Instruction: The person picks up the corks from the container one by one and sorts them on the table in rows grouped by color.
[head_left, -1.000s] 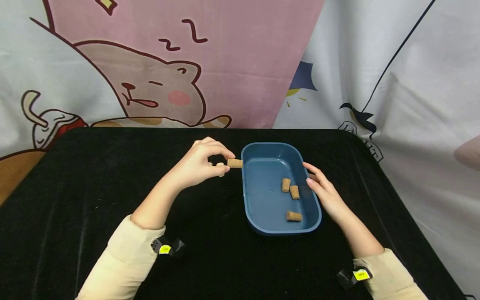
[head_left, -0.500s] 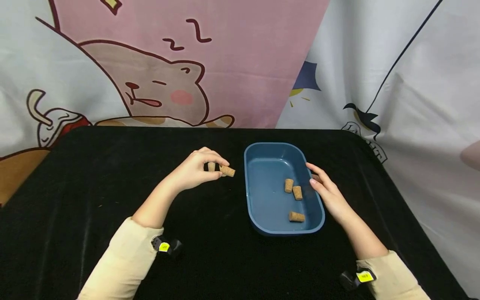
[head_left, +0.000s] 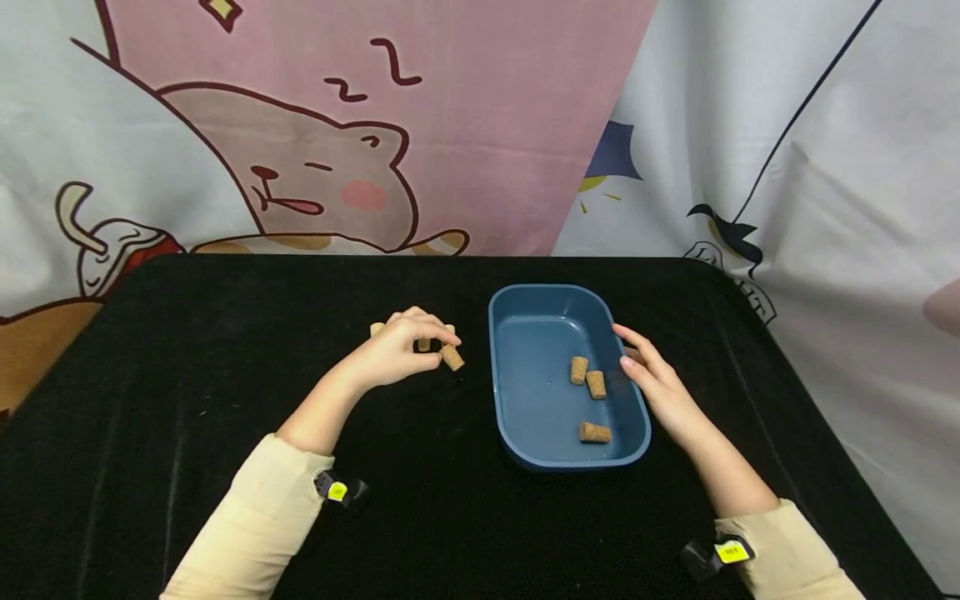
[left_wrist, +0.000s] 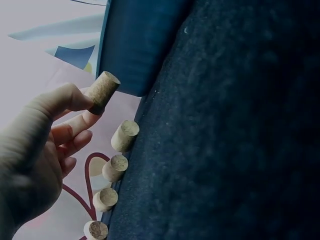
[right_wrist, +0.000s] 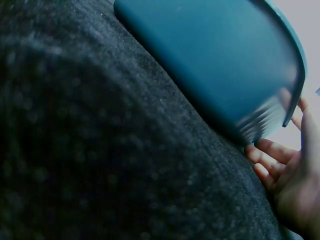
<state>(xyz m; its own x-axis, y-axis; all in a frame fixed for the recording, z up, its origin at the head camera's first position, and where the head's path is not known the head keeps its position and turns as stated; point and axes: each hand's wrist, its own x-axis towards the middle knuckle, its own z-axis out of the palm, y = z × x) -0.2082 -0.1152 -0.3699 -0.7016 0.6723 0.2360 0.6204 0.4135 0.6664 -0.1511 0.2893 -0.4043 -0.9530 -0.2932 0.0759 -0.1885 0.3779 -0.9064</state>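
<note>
Between thumb and fingertips my left hand pinches a cork, which tilts down to the right. In the left wrist view this cork is held apart from a row of several more corks. Part of that row shows behind the hand in the head view, as one cork at its left; the rest is partly hidden. My right hand touches the right side of a blue plastic tub, its thumb and fingers at the rim and outer wall. Three corks lie inside the tub.
A black cloth covers the table. Behind it hangs a printed curtain with a cartoon bear. Each sleeve cuff carries a small black wrist camera.
My left hand has moved from the tub's left rim leftward and down with its cork, which has turned from level to tilted. The right hand stays at the tub.
</note>
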